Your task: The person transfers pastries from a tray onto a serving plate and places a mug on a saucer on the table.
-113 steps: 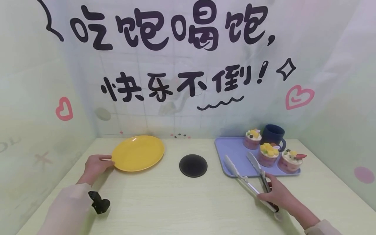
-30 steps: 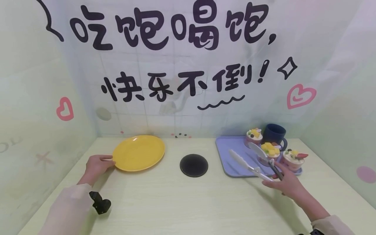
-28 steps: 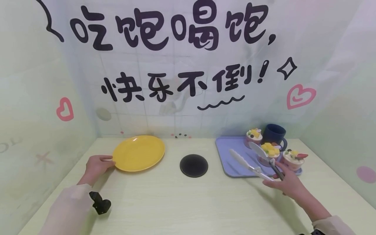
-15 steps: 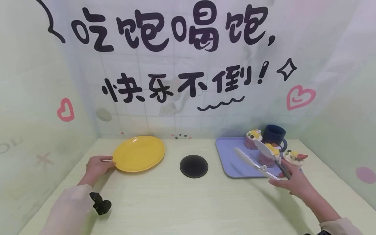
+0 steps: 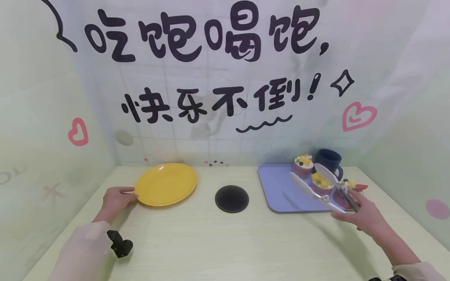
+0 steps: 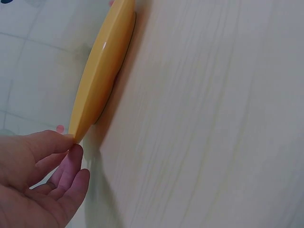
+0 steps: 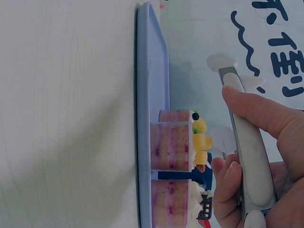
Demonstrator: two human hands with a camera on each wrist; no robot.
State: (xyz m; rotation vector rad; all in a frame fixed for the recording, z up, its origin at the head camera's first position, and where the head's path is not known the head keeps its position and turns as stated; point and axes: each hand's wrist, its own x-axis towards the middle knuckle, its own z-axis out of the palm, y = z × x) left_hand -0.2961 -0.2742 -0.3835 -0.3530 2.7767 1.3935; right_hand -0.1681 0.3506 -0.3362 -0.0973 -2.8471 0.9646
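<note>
My left hand pinches the near-left rim of a yellow plate between thumb and fingers; the left wrist view shows the plate edge-on over the table. In my right hand is a pair of metal tongs with pale scalloped tips, spread apart. The tips hang over a blue tray, around the height of the dessert tops. Three fruit-topped dessert cups stand on its right part: a rear cup, a middle cup with yellow cubes, and a front cup partly hidden by the tongs.
A dark blue mug stands at the tray's back right, behind the cups. Between plate and tray lies a round black coaster. Printed walls enclose the table at the back and both sides.
My right hand has lifted the tongs from low over the tray's front edge and carried them rightward, over the middle and front cups. The left hand stays at the plate.
</note>
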